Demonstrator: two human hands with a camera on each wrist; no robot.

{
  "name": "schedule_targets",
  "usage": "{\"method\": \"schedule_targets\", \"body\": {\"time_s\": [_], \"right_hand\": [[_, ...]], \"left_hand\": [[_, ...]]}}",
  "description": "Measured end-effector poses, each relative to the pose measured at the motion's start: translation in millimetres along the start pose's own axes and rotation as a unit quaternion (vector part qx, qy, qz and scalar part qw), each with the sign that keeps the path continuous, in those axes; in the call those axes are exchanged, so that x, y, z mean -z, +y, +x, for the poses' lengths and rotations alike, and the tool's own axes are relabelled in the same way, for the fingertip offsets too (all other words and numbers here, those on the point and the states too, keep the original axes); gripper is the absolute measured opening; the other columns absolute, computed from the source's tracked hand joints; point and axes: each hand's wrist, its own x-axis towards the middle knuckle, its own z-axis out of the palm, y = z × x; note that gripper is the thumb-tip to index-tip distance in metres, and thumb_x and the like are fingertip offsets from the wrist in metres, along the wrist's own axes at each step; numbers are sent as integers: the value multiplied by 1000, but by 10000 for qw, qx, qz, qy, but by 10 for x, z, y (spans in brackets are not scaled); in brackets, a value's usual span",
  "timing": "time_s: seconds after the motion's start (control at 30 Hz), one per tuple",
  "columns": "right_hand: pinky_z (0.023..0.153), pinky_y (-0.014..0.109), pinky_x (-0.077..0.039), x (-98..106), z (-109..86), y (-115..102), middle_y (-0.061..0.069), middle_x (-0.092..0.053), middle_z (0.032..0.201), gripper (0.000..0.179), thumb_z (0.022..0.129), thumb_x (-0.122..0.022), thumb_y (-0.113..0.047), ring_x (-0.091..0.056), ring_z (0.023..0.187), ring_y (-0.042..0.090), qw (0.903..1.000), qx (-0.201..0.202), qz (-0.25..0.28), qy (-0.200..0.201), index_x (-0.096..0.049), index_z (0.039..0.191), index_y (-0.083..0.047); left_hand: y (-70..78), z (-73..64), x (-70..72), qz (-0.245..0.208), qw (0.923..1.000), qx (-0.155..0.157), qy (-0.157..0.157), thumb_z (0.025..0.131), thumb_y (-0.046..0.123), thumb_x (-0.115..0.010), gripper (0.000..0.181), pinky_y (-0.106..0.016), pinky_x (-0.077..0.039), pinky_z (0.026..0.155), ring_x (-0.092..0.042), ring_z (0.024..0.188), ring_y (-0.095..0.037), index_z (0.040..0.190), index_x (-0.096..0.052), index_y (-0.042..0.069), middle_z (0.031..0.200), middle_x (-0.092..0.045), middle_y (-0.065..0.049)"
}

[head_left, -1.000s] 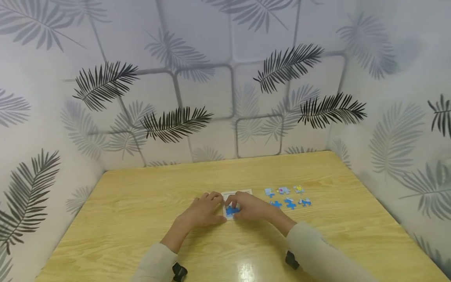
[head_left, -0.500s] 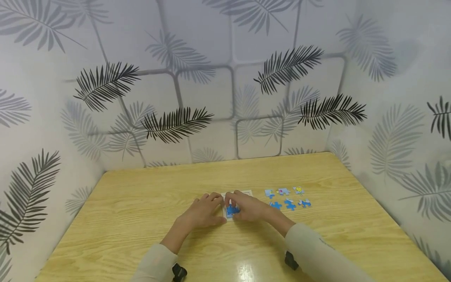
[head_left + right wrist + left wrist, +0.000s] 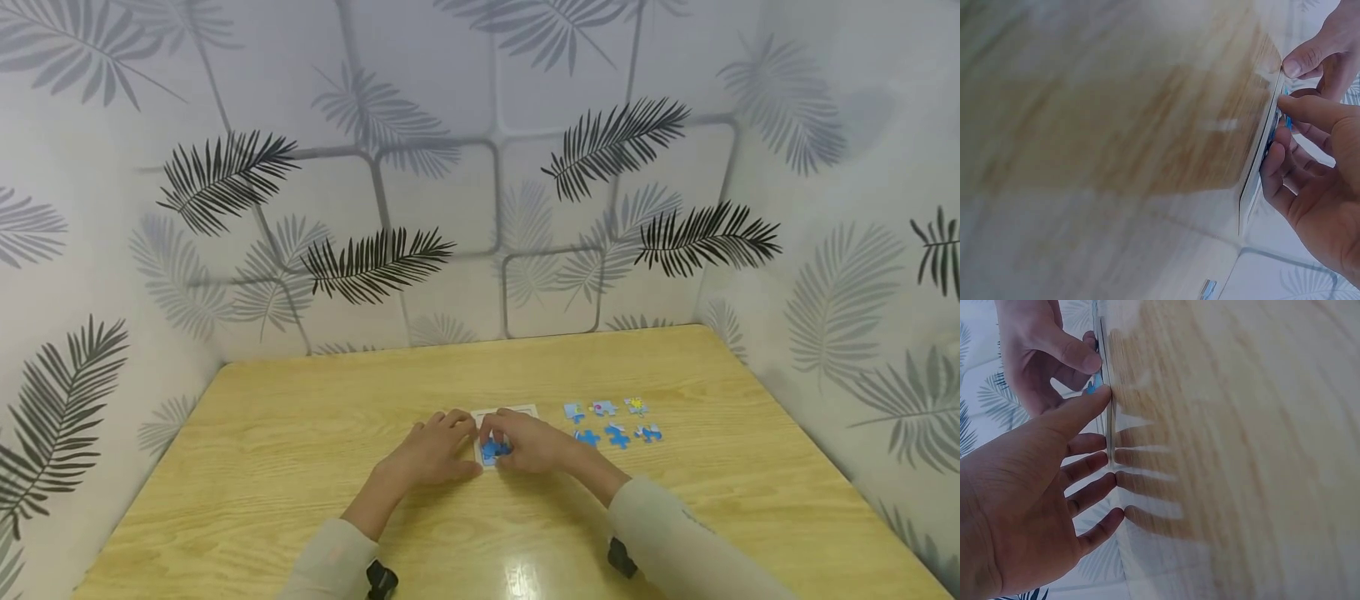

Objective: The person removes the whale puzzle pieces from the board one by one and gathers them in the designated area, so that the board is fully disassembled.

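Note:
A small white puzzle tray (image 3: 528, 409) lies flat near the middle of the table, with blue jigsaw pieces in its near left part. My left hand (image 3: 433, 450) rests at the tray's left side, its fingers spread and tips down; in the left wrist view the thumb touches the tray edge. Over the tray, my right hand (image 3: 536, 442) pinches a blue jigsaw piece (image 3: 497, 447) between thumb and fingers. Most of that piece is hidden by the fingers. From the right wrist side, the right fingertips (image 3: 1277, 156) sit low against the tray's edge (image 3: 1249, 199).
Several loose jigsaw pieces lie right of the tray in two rows, among them one with a yellow sun (image 3: 636, 404) and a plain blue one (image 3: 618, 434). Patterned walls (image 3: 547, 292) border the wooden table (image 3: 337, 408) at the back and sides.
The right fingers have shifted slightly over the tray, and the blue piece between them has turned or tilted a little. The left hand and loose pieces stay put.

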Motion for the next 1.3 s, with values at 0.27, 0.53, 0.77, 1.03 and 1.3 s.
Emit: {"method": "schedule_targets", "body": {"time_s": [0.27,0.53,0.77,1.03,1.3], "right_hand": [[67,26,-47,80,-71,103,-1,-62,103,25,92,-78,-8,-50,74,11,9994,-65,192,294,-72,115,-17],[60,25,-45,264,-288,254,0,-71,113,25,92,-78,-7,-47,62,8,9949,4,601,810,-75,116,-15],[56,25,-44,366,-509,363,0,-73,111,24,91,-81,-9,-44,57,6,9916,-100,587,1149,-76,114,-15],[53,25,-43,478,-780,489,-1,-72,107,23,92,-80,-12,-42,55,5,9890,-190,464,1394,-75,114,-15],[55,23,-41,501,-1022,592,6,-74,116,19,92,-79,-10,-40,56,5,9899,-353,541,1265,-76,111,-11]], "left_hand": [[8,11,14,-102,9999,70,-80,98,40,-73,43,-67,-38,108,-45,139,-39,130,-61,15,152,-48,-11],[32,25,29,-57,9998,175,-83,97,39,-74,43,-65,-38,108,-47,138,-37,130,-62,14,151,-50,-10],[34,15,25,-90,9998,166,-82,97,38,-74,43,-65,-38,109,-46,139,-38,130,-62,14,151,-49,-11],[5,12,-8,-117,9998,133,-42,97,39,-75,42,-68,-37,109,-47,139,-39,128,-62,15,151,-49,-11],[-1,20,-21,-31,9998,174,-9,97,41,-74,47,-68,-35,111,-45,141,-38,133,-62,13,153,-49,-11]]}}
